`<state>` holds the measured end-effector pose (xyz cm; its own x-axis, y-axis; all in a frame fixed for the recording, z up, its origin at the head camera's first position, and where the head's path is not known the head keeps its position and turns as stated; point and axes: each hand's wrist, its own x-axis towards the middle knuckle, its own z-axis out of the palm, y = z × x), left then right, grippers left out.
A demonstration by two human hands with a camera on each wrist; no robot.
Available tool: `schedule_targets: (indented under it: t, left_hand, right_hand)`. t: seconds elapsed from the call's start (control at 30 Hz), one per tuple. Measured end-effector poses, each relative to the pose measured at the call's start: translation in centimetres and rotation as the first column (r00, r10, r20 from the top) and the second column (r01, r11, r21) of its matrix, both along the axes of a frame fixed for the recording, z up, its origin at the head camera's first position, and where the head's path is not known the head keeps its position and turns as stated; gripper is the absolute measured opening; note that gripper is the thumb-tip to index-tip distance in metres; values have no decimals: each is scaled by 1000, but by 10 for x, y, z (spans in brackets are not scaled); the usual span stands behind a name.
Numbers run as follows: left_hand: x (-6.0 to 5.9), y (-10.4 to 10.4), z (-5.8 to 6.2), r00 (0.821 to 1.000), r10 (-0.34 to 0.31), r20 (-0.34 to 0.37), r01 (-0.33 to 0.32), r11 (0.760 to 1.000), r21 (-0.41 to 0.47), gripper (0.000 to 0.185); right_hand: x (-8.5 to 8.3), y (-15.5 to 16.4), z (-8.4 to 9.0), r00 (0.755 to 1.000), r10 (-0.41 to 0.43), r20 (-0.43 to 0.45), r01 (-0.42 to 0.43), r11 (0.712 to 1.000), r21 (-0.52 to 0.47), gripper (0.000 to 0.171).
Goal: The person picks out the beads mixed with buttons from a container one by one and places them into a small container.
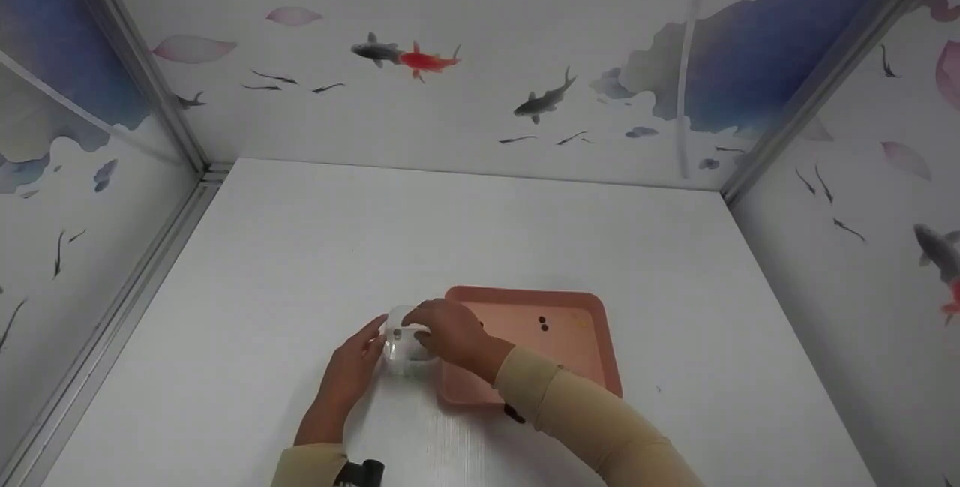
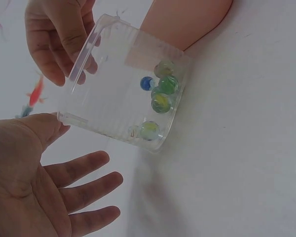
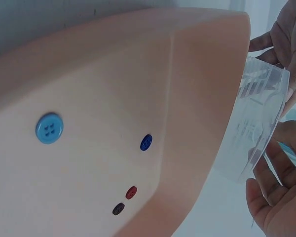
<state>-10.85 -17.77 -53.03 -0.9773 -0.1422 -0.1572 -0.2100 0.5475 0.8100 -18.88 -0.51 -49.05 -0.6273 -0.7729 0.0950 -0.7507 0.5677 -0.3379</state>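
My right hand (image 1: 450, 333) grips the rim of a clear box (image 1: 405, 348), fingers curled over its near edge. The box stands on the white table (image 1: 300, 262), touching the left edge of a pink tray (image 1: 600, 337). My left hand (image 1: 352, 367) is open beside the box, fingers straight and relaxed, thumb touching a corner of it. Inside the box, glass marbles (image 2: 160, 96) lie clustered against the wall farthest from my left palm. In the tray, beyond my right hand, lie four buttons (image 3: 49, 128): light blue, dark blue, red and black, all apart.
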Motion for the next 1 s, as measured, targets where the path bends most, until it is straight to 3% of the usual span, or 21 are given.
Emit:
schedule_targets:
  t: [0.3, 0.57, 0.77, 1.0]
  left_hand:
    - [-2, -1, 0, 1000, 1, 5, -1, 1000, 4, 43]
    - [-4, 0, 2, 999, 6, 47, -6, 1000, 5, 44]
    - [-8, 0, 3, 999, -10, 47, 10, 1000, 5, 45]
    - [-12, -2, 4, 998, -11, 57, 11, 1000, -7, 48]
  right_hand:
    - [-1, 4, -2, 988, 56, -146, -66, 996, -66, 29]
    - [0, 9, 0, 975, 18, -221, -27, 999, -38, 39]
    - [1, 16, 3, 970, -46, -237, 42, 999, -20, 47]
    - [0, 24, 9, 973, -117, -199, 110, 993, -45, 51]
